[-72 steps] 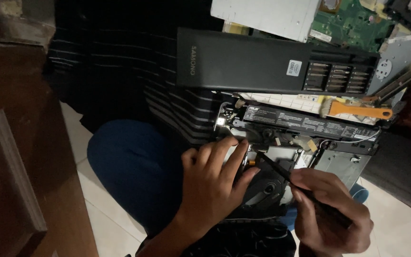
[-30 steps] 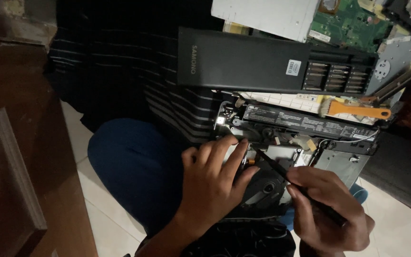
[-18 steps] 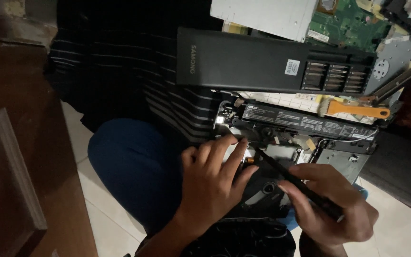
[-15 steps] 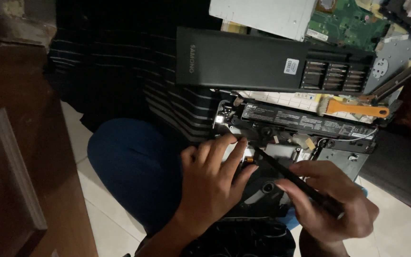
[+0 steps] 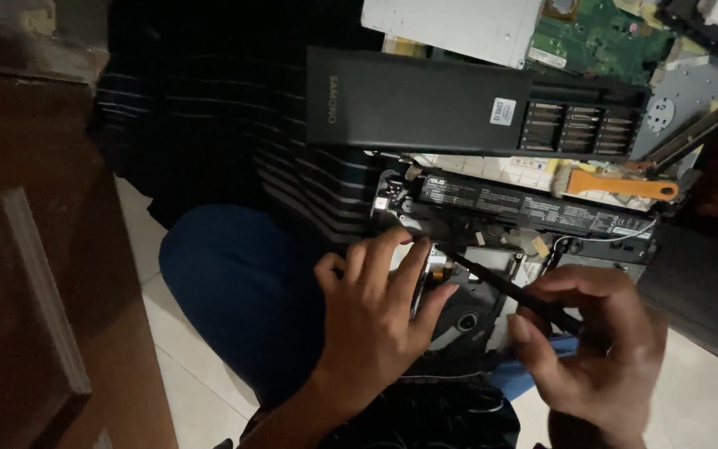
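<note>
Centrally, opened laptop (image 5: 492,274) lay on lap, innards bared; left hand (image 5: 376,320) pressed flat upon it, right hand (image 5: 592,349) gripped black screwdriver (image 5: 513,291). Small white square label (image 5: 503,111) sat on black panel (image 5: 459,104) above.

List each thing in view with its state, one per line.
left hand: spread flat on the opened laptop chassis
right hand: gripping a black screwdriver, tip down in the chassis
long black battery: seated along the chassis edge
orange-handled brush: lying loose
green circuit board: exposed
</note>
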